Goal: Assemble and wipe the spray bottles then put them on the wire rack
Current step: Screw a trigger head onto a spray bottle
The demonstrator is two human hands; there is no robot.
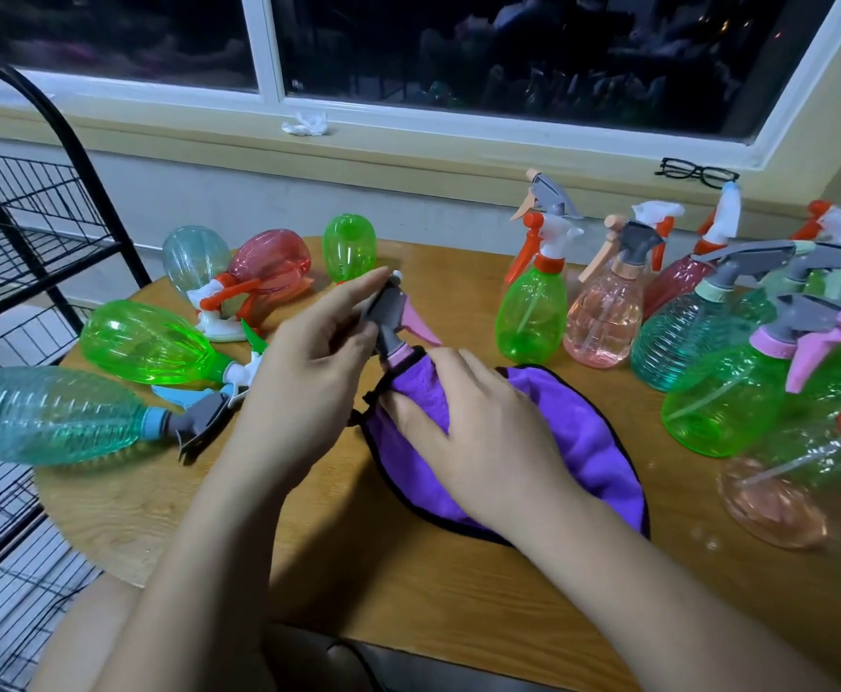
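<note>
Our left hand (308, 377) curls around the grey spray head (388, 312) with its pink trigger. Our right hand (468, 422) grips the purple cloth (583, 442) wrapped over the bottle's body, mid-table. Coloured bottles crowd the wooden table (408, 566). A black wire rack (34, 232) stands left, below a dark window.

The purple cloth (583, 432) gripped by the right hand (478, 432) is soft, fuzzy, matt pile with a black stitched hem. The spray head (388, 312) in the left hand (303, 382) is matt grey plastic. Left of it, the green bottle (149, 344) is glossy, ribbed, see-through plastic. The surface (408, 581) beneath both hands is smooth wood grain. Further left, the wire rack (34, 227) is black metal.
</note>
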